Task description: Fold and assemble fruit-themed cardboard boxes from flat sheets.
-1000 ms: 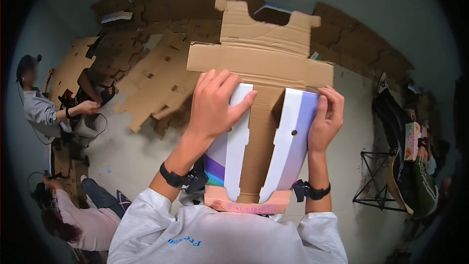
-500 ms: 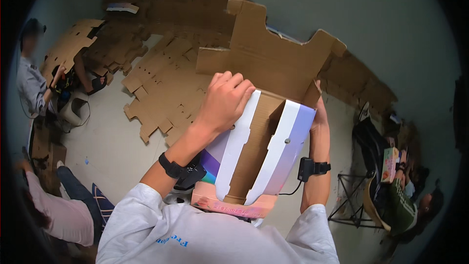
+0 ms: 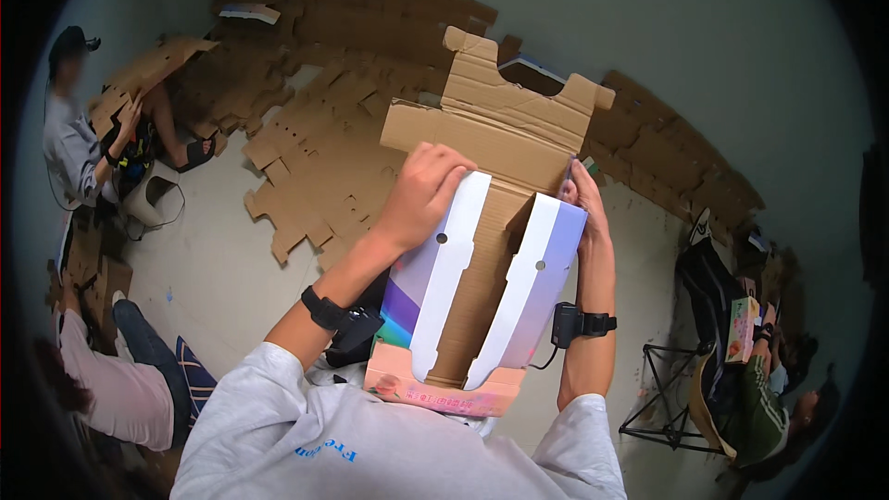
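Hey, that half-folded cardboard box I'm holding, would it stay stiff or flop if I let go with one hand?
The box is probably light: the left hand and right hand hold it up by its edges alone. It would likely flop at the creases, since the top flaps already bend away unsupported. The side panels look fairly stiff between folds.

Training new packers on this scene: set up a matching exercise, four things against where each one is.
Things:
1. left hand
2. right hand
3. cardboard box blank
4. loose cardboard sheets

Places:
A. spread flat on the floor
B. held up between both hands
C. gripping the blank's white left panel
D. at the blank's right edge

Pairs: 1-C, 2-D, 3-B, 4-A
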Tool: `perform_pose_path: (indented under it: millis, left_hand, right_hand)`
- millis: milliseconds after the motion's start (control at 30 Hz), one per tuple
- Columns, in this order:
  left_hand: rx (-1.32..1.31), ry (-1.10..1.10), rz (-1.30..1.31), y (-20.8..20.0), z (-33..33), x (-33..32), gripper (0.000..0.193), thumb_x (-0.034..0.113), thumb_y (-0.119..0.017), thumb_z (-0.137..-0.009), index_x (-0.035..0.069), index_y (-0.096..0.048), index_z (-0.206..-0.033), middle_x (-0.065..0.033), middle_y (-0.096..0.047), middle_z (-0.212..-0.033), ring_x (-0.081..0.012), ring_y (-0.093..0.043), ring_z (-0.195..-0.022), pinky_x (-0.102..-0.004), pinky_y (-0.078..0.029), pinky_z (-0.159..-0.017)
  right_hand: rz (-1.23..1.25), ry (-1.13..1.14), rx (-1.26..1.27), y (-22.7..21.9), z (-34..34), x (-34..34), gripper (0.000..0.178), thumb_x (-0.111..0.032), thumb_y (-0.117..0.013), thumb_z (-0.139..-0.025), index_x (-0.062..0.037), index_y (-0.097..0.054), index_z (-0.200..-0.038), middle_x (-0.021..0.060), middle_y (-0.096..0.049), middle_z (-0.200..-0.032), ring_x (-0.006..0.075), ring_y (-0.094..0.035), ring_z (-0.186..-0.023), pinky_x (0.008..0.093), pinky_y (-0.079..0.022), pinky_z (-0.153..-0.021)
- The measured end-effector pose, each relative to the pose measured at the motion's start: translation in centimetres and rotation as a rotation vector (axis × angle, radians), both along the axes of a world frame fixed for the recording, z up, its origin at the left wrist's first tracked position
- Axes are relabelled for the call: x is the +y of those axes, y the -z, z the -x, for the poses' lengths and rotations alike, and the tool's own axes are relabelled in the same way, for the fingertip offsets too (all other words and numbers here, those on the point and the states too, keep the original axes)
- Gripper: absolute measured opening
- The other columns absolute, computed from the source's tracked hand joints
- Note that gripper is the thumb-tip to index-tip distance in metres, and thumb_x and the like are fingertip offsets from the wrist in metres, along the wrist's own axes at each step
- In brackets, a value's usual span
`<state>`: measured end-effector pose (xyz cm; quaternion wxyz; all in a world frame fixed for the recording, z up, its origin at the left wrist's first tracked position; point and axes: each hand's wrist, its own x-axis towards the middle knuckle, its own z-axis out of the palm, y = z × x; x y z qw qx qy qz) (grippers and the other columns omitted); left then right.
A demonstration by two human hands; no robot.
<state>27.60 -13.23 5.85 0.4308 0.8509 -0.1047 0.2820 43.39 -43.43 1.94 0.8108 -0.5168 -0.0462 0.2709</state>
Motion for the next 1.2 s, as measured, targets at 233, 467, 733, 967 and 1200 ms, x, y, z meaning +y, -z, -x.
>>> perform_pose_path:
  millis: [233, 467, 733, 967, 1200]
  left_hand:
    - [0.442, -0.426, 1.160, 5.1, -1.1, 9.9, 0.029, 0.011, -0.057, -0.109, 0.002, -0.060, -0.136, -0.0089, -0.065, -0.130, -0.0208, -0.064, -0.111, -0.0312, -0.052, -0.101]
    - [0.759, 0.442, 1.493, 5.4, -5.1, 10.1, 0.048, 0.025, -0.070, -0.105, 0.000, -0.056, -0.143, -0.0129, -0.064, -0.134, -0.0161, -0.063, -0.119, -0.0315, -0.055, -0.098]
    - [0.728, 0.295, 1.125, 0.4, -7.0, 5.3, 0.032, 0.007, -0.065, -0.101, 0.003, -0.062, -0.132, -0.0047, -0.070, -0.113, -0.0099, -0.068, -0.085, -0.0246, -0.057, -0.068]
    - [0.597, 0.382, 1.521, -0.9, -3.9, 6.0, 0.022, 0.026, -0.067, -0.100, 0.004, -0.069, -0.105, -0.0113, -0.072, -0.105, -0.0155, -0.068, -0.085, -0.0298, -0.056, -0.070]
    - [0.838, 0.380, 0.925, -5.0, -2.0, 5.9, 0.024, 0.017, -0.075, -0.095, 0.000, -0.072, -0.112, -0.0154, -0.065, -0.134, -0.0249, -0.056, -0.137, -0.0357, -0.046, -0.114]
  right_hand:
    - [0.151, 0.155, -0.033, -0.2, 0.1, 1.5, 0.026, -0.027, -0.064, -0.109, -0.0040, -0.062, -0.122, 0.0020, -0.069, -0.097, 0.0095, -0.068, -0.078, 0.0268, -0.058, -0.068]
    - [0.145, 0.163, -0.039, -1.4, 0.1, 3.3, 0.028, -0.021, -0.065, -0.108, -0.0021, -0.057, -0.127, 0.0044, -0.069, -0.104, 0.0118, -0.070, -0.087, 0.0294, -0.059, -0.074]
    - [0.232, 0.115, -0.157, -2.9, 0.7, 2.1, 0.033, -0.011, -0.066, -0.106, -0.0078, -0.053, -0.136, 0.0015, -0.066, -0.096, 0.0041, -0.060, -0.070, 0.0222, -0.049, -0.056]
    - [0.330, 0.198, -0.469, -3.6, 3.5, -0.1, 0.033, -0.024, -0.053, -0.110, 0.0014, -0.069, -0.126, 0.0113, -0.072, -0.124, 0.0177, -0.065, -0.114, 0.0304, -0.050, -0.101]
    - [0.422, -0.019, -0.454, -8.1, 6.6, -0.7, 0.024, -0.018, -0.067, -0.102, 0.0042, -0.071, -0.111, 0.0195, -0.071, -0.132, 0.0169, -0.066, -0.116, 0.0290, -0.054, -0.099]
